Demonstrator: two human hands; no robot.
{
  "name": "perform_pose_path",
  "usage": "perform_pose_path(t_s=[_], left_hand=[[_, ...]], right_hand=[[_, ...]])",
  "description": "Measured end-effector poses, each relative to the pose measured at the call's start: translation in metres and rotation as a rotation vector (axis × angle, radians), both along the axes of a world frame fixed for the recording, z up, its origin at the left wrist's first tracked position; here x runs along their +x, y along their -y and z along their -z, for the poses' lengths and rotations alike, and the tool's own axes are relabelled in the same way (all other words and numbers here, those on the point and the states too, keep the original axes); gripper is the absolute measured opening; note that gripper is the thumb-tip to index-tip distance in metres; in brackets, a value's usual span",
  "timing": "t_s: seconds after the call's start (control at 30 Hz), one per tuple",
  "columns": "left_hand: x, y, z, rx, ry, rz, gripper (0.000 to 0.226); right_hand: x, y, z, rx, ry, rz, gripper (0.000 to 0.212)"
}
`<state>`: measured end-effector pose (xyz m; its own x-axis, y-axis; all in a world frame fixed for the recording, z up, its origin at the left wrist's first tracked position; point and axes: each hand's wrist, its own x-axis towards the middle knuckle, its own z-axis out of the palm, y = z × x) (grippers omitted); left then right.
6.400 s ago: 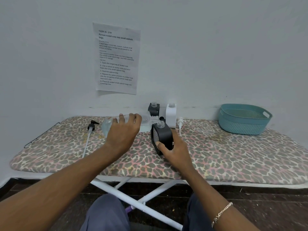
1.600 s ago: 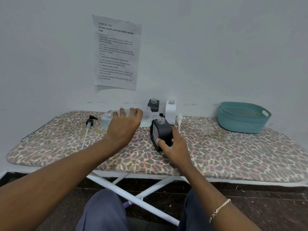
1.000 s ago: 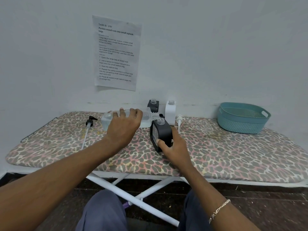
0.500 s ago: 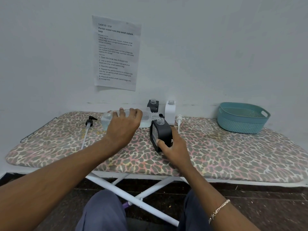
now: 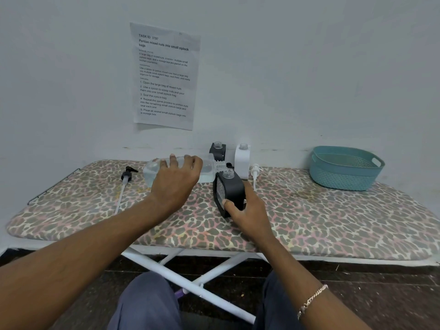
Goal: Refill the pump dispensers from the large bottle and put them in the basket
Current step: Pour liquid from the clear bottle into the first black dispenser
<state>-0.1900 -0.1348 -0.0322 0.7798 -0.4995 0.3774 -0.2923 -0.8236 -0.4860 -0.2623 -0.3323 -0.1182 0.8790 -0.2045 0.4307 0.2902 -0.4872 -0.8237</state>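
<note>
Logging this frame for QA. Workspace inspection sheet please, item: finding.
Surface: ironing board, leopard-print cover, white folding legs.
Job's things: big clear bottle held sideways, mouth close to the open neck of the tilted black dispenser; second black dispenser and white dispenser uncapped by the wall; black pump and white pump lying on the board; basket at right, no dispenser seen in it.
Clutter: nothing seen.
Hands: left hand grips the bottle; right hand grips the tilted dispenser.
Cables: nothing seen.
Surroundings: pale wall with a printed sheet; dark floor.
</note>
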Motion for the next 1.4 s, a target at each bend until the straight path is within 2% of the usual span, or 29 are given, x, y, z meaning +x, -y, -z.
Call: perform_pose_path(t_s=[1.03,1.4], left_hand=[[-0.0005,0.0002,-0.0023,0.005,0.003,0.006,0.069],[-0.0017,0.0003,-0.0035,0.009,0.013,0.013,0.063]], right_hand=[[-0.0025,-0.0020,-0.0025,-0.016,0.009,0.007,0.045],[-0.0014,-0.0004,-0.0016,-0.006,-0.001,0.001,0.047]])
